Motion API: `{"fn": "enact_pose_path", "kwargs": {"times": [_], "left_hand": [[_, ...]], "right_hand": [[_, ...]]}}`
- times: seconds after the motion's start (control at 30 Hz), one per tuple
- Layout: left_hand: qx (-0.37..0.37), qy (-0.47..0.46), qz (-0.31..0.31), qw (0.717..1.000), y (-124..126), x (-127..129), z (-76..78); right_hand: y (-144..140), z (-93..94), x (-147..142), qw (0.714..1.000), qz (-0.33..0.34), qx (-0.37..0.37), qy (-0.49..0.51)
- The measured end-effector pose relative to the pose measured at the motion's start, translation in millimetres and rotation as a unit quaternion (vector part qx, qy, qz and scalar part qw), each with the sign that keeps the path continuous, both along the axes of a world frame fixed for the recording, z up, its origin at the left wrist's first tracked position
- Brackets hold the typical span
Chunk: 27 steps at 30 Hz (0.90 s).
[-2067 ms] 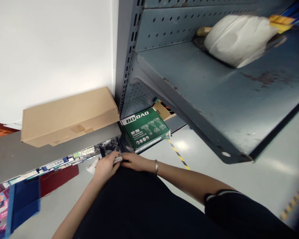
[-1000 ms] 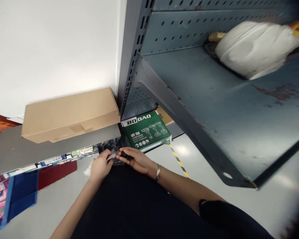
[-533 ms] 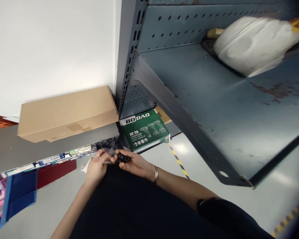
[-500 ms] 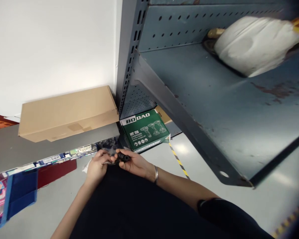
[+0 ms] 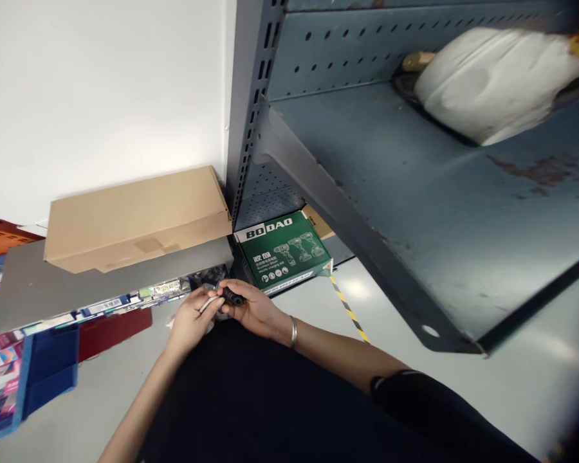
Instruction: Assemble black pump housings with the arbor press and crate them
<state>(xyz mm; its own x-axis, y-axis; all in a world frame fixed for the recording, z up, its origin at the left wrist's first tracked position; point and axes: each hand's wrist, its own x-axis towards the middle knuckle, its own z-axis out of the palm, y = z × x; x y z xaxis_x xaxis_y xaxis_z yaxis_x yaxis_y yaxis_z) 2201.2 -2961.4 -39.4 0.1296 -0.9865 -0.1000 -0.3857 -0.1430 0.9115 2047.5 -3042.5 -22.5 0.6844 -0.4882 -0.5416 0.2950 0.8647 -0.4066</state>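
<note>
Black part [image 5: 233,297] shifted left, in right hand [image 5: 259,311]

White wall [image 5: 101,90]; blue-grey metal shelving [image 5: 367,161]; glossy pale floor [image 5: 405,308].

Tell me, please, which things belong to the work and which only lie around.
In use:
black part, in the right hand
thin pale item, in the left hand

Apparently lying about:
cardboard box
green BODAO box
blue bin
white object

workshop or storeroom, can't tell which, scuffed steel shelf [image 5: 439,218], perforated back panel [image 5: 338,50], BODAO drill box [image 5: 284,249], yellow-black floor tape [image 5: 350,311]
</note>
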Motion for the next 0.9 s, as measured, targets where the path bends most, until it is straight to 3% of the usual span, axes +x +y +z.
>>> {"fn": "enact_pose_path", "kwargs": {"times": [0.5, 0.73, 0.9], "left_hand": [[0.029, 0.07, 0.051, 0.996, -5, -3, 2.7], [-0.011, 0.075, 0.055, 0.996, 8, 3, -3.0], [-0.03, 0.074, 0.067, 0.995, 13, 5, -2.2]], "right_hand": [[-2, -2.3, 3, 0.999, 0.003, 0.044, 0.033], [-11, 7.3, -3, 0.996, -0.008, 0.08, 0.023], [-15, 14.5, -10, 0.999, 0.022, 0.048, -0.011]]}}
